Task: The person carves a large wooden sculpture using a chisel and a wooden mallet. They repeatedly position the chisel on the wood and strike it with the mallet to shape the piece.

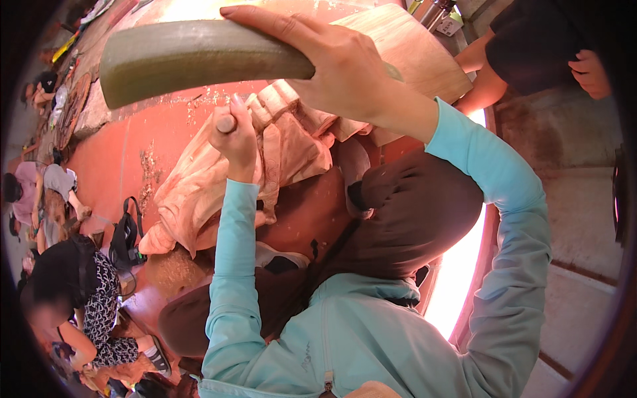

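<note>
My right hand (352, 69) is raised at the top, fingers wrapped round the narrower end of a thick, curved, grey-green wooden club mallet (192, 56). The mallet's broad end points left, above my other hand. My left hand (237, 149) is closed around a chisel (226, 124); only the round butt of its wooden handle shows, and its blade is hidden. Just beyond that hand lies a pale carved wood figure (192, 189) with folds and blocky cuts, resting in front of my bent knees.
A large pale wood block (405, 46) stands at the upper right. A seated person's dark-clothed leg (531, 40) is beyond it. Wood chips (149, 166) litter the reddish floor (99, 159). A black bag (126, 235) and another person in patterned shorts (106, 312) are at left.
</note>
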Available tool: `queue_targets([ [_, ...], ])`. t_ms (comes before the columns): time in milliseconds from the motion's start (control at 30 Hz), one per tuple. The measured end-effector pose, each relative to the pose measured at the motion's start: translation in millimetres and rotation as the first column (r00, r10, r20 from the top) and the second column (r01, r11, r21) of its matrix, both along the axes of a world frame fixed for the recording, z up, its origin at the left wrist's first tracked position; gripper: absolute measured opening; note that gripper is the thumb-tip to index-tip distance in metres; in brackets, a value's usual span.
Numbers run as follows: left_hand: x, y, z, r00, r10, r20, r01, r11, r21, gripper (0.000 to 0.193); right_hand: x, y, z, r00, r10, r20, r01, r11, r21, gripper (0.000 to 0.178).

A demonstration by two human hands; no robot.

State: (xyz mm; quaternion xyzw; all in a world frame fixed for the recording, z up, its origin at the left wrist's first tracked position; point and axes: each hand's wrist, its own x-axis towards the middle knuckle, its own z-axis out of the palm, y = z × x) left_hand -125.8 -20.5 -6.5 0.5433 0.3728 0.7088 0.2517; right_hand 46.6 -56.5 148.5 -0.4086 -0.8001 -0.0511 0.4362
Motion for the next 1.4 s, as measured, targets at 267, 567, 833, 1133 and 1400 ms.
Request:
queue_targets([
  [267, -8, 14, 38, 0.96, -0.09, 0.263, 0.11, 0.992, -0.06, 0.031, 6, -5, 7, 0.999, 0.047, -0.007, -0.048, 0.987, -0.151, 0.08],
  [567, -10, 17, 22, 0.977, -0.054, 0.208, 0.078, 0.991, -0.11, 0.035, 4, -9, 15, 0.998, 0.057, -0.021, -0.06, 0.99, -0.128, 0.078],
  [833, -4, 31, 11, 0.999, -0.022, 0.03, 0.025, 0.992, -0.122, 0.033, 13, -4, 8, 0.99, 0.138, 0.002, -0.136, 0.983, -0.12, 0.078],
  [1133, -3, 30, 20, 0.996, -0.044, 0.077, 0.057, 0.982, -0.178, 0.034, 14, 3, 3, 0.975, -0.06, 0.215, 0.123, 0.948, -0.292, 0.077],
  [1400, -7, 31, 12, 0.998, -0.03, 0.051, 0.041, 0.977, -0.21, 0.031, 11, 5, 9, 0.877, -0.145, 0.459, 0.319, 0.889, -0.328, 0.072],
])
